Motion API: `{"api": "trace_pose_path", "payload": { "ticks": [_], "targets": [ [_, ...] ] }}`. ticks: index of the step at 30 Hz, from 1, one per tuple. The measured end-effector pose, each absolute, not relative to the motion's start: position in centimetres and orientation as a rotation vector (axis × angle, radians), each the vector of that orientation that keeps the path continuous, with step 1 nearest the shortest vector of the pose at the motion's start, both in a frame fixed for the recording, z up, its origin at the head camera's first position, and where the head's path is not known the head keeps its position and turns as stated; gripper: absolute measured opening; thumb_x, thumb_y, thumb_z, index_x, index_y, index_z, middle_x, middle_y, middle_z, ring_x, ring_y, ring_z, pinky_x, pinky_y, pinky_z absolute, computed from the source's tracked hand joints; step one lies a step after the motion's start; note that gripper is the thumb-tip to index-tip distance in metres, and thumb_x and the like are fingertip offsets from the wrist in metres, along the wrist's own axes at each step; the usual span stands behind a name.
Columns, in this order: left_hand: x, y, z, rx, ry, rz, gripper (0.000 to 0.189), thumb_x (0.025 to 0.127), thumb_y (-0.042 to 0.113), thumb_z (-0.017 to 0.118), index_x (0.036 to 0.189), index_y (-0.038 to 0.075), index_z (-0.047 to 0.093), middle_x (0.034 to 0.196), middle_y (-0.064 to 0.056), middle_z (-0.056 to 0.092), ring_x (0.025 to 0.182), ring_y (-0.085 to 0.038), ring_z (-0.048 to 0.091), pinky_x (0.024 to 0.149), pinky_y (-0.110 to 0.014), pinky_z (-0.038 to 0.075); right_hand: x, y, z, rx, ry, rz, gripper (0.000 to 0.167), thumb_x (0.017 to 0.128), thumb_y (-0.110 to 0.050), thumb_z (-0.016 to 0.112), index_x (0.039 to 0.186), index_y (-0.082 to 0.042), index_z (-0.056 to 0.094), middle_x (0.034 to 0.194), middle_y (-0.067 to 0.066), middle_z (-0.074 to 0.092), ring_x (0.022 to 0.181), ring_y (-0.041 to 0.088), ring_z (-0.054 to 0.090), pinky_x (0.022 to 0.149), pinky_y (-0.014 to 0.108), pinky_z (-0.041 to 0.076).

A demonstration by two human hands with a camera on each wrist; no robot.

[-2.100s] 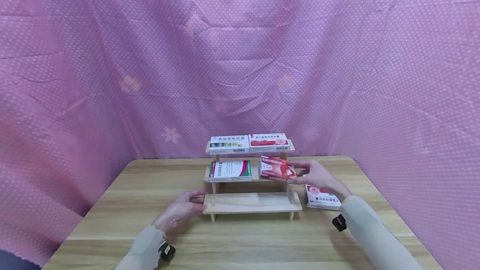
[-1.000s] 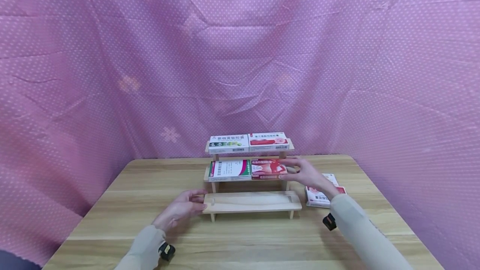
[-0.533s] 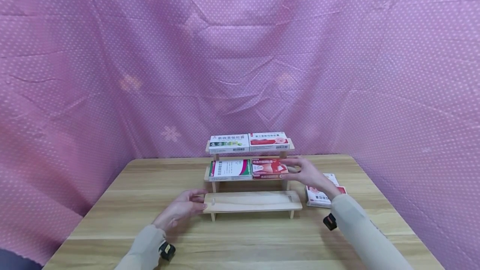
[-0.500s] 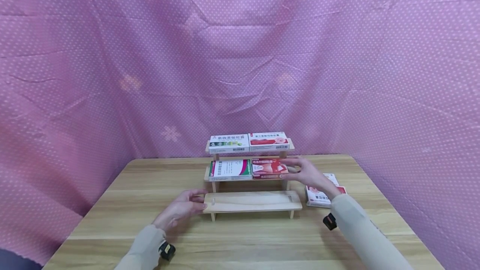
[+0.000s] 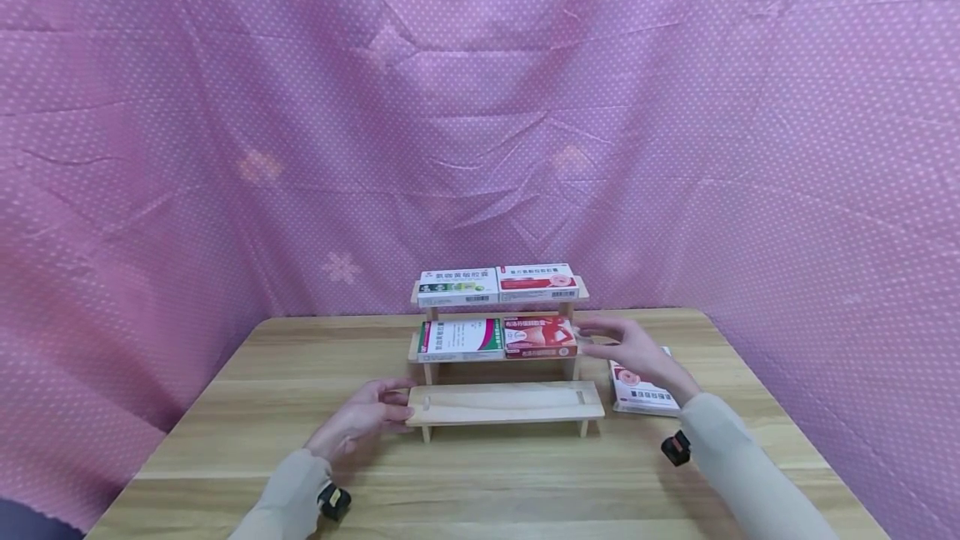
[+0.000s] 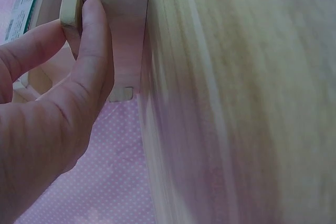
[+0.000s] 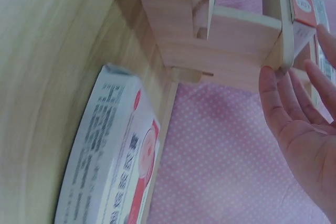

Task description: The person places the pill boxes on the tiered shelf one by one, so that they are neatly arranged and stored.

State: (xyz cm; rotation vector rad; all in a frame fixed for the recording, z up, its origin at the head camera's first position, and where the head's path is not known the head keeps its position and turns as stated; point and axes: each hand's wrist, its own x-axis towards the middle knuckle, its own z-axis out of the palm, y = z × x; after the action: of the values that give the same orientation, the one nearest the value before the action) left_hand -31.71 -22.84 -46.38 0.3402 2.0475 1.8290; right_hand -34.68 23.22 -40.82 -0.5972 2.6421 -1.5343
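- Left hand (image 5: 363, 417): grasps the left end of the lowest shelf (image 5: 487, 413) of a three-tiered wooden rack (image 5: 506, 392), the board's edge pinched between thumb and fingers.
- Right hand (image 5: 626, 350): released, its fingers extended and apart at the right end of the middle shelf (image 5: 412, 348); whether the fingertips touch the neighbouring carton cannot be told.
- Red box (image 5: 540, 336): lies flat on the right part of the middle shelf, just beside the right hand's fingertips.
- White box with green and magenta ends (image 5: 461, 340): lies immediately left of the red box on the same tier.
- Top shelf (image 5: 583, 292): carries, side by side, a white box with a green picture band (image 5: 458, 287) at left and a white-and-red box (image 5: 537, 282) at right.
- Pink-and-white carton (image 5: 643, 392): rests on the wood-grained surface (image 5: 480, 486) to the right of the rack, partly covered by the right hand in the head view.
- Pink dotted curtain (image 5: 480, 123): hangs behind the surface.
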Motion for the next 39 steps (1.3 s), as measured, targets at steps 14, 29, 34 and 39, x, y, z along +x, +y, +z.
{"api": "trace_pose_path", "payload": {
  "ticks": [14, 29, 34, 39],
  "targets": [
    [-32.0, -22.8, -46.6, 0.324, 2.043, 1.838, 0.068, 0.087, -0.004, 0.062, 0.145, -0.015, 0.028, 0.124, -0.029, 0.054, 0.099, -0.024, 0.065, 0.094, -0.044, 0.057, -34.5, 26.7, -42.4, -0.554, 2.646, -1.556, 0.046, 0.092, -0.021, 0.068, 0.132, -0.001, 0.058, 0.128, 0.020, 0.063, 0.115, 0.027, 0.063, 0.094, 0.024, 0.055],
    [-31.8, -22.8, -46.7, 0.294, 1.977, 1.887, 0.067, 0.087, -0.006, 0.061, 0.146, -0.010, 0.030, 0.121, -0.027, 0.053, 0.097, -0.027, 0.065, 0.094, -0.048, 0.056, -32.6, 31.8, -43.7, -0.513, 2.731, -1.303, 0.052, 0.090, -0.025, 0.070, 0.134, -0.002, 0.057, 0.132, 0.019, 0.061, 0.127, 0.040, 0.052, 0.104, 0.050, 0.047],
    [-31.8, -23.0, -46.7, 0.283, 1.977, 1.899, 0.068, 0.086, -0.006, 0.062, 0.146, -0.009, 0.031, 0.126, -0.030, 0.051, 0.096, -0.028, 0.067, 0.093, -0.048, 0.057, -31.8, 33.4, -44.0, -0.438, 2.737, -1.271, 0.057, 0.088, -0.030, 0.071, 0.136, -0.003, 0.055, 0.139, 0.020, 0.056, 0.132, 0.045, 0.045, 0.106, 0.059, 0.042],
    [-31.7, -23.1, -46.7, 0.276, 1.981, 1.900, 0.071, 0.083, -0.008, 0.064, 0.146, -0.008, 0.031, 0.131, -0.034, 0.047, 0.094, -0.029, 0.067, 0.092, -0.046, 0.058, -31.4, 34.6, -44.2, -0.390, 2.735, -1.212, 0.057, 0.086, -0.027, 0.074, 0.136, -0.004, 0.057, 0.144, 0.025, 0.049, 0.136, 0.051, 0.035, 0.104, 0.066, 0.039]
  ]
}}
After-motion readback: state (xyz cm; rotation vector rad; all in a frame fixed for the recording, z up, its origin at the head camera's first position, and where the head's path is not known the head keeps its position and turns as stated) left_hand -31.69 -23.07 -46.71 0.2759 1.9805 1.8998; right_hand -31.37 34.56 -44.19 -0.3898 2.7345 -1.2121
